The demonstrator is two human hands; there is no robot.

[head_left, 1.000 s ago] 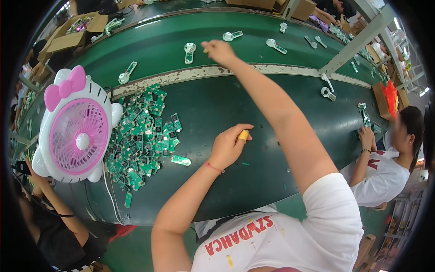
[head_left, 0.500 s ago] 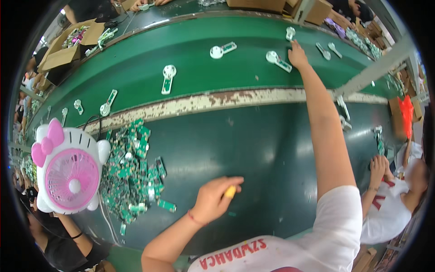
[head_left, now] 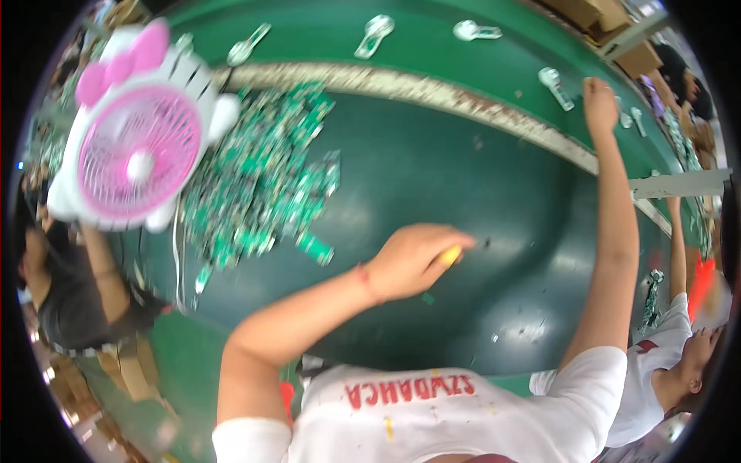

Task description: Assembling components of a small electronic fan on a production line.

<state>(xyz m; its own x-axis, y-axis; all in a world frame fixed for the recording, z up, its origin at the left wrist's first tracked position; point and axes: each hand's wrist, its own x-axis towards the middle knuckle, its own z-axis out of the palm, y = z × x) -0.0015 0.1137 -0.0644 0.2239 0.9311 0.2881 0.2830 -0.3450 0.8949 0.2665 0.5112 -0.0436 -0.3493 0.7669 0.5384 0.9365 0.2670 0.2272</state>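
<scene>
My left hand (head_left: 417,261), closed, is over the dark green worktop with a small yellow object (head_left: 451,255) in its fingers; most of that object is hidden in the grip. My right arm stretches far out to the right over the green conveyor belt. There the right hand (head_left: 600,108) has its fingers curled together, and whatever is in them is hidden. Left of it lies a white part with a round head and a green board in its handle (head_left: 556,88). Two more white parts lie just right of that hand, one of them a slim white part (head_left: 638,121).
A heap of green circuit boards (head_left: 262,166) covers the worktop's left side, beside a pink-and-white fan (head_left: 139,147). A chipped pale rail (head_left: 401,86) separates worktop and belt. More white parts (head_left: 377,36) lie along the belt. A metal post (head_left: 679,185) and a co-worker (head_left: 656,363) are at right.
The view has swung, so the fan and heap appear higher. My right hand's fingers have curled in where a white part lay. The left hand still grips the yellow object.
</scene>
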